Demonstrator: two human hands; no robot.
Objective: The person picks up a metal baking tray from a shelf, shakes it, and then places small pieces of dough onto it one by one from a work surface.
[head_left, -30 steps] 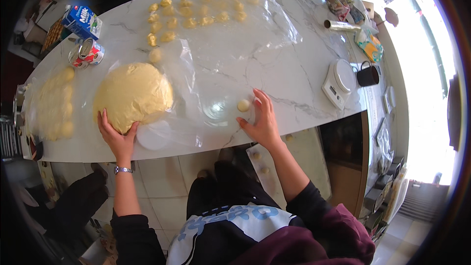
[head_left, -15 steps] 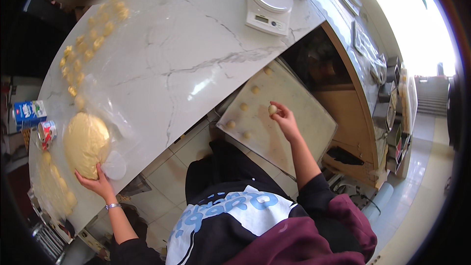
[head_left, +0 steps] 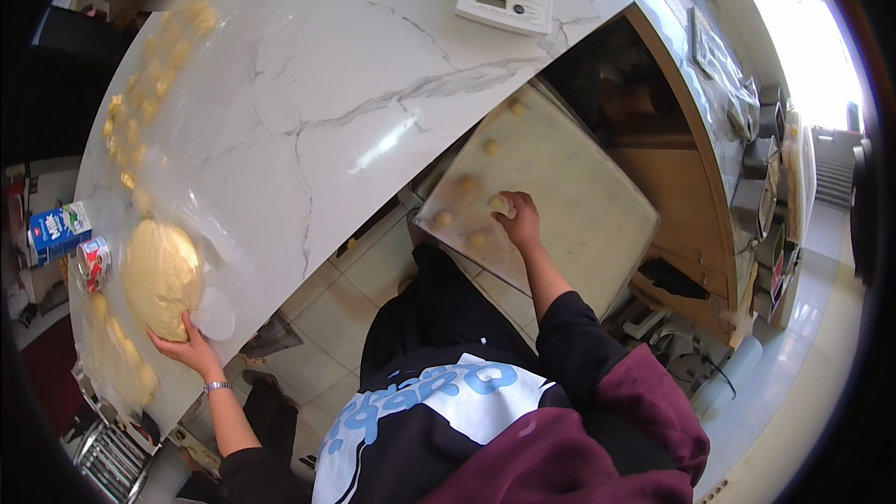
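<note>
dough (head_left: pixel 164 257) on two levels: under clear film (head_left: pixel 211 245) on the marbled table (head_left: pixel 271 56), and in bare balls (head_left: pixel 491 147) on the pale tray (head_left: pixel 588 215), lower and to the right. with reach split between both, easy to lean too far and jostle either one. near the table's edge, the dough mound (head_left: pixel 159 285), big and rounded inside the film. only cupped along its near side by the left hand (head_left: pixel 189 347), thumb and fingers apart, not clenched; could be dragged edgeward, or the film rucked and torn, by a turn at the waist. just to its left, a can (head_left: pixel 94 263), liable to topple if bumped by the mound. over the tray's left part, the right hand (head_left: pixel 521 224), fingertips pinched on the held dough ball (head_left: pixel 497 204). touching the tray or above it: cannot tell. could be flattened by too hard a pinch, dropped by too loose a one, or left stuck to the fingers if tacky. close about, other bare balls, easily brushed by a knuckle, or fused with the held one if set too near.
</note>
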